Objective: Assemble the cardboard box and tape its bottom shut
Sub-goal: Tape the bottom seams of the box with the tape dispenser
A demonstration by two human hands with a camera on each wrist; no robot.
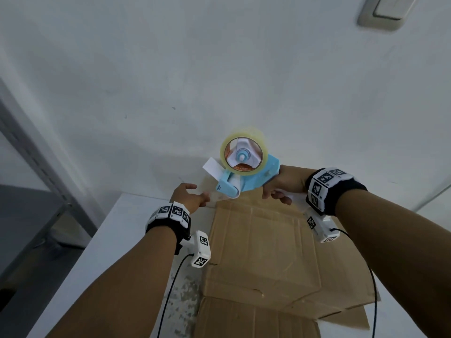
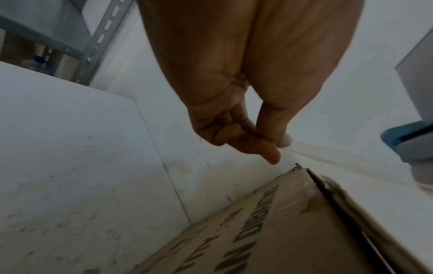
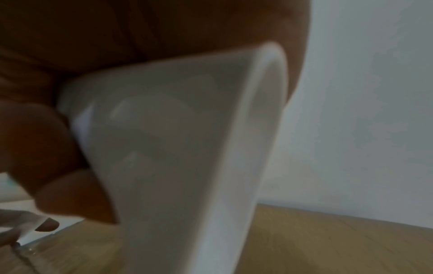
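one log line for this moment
right hand: grips tape dispenser | left hand: pinches tape end | cardboard box: untaped

Brown cardboard box lying under both grips, flaps folded shut, blue tape dispenser with clear roll raised above its far edge, held in right grip

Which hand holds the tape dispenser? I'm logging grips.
The right hand grips the tape dispenser by its handle; the left hand only pinches the loose tape end.
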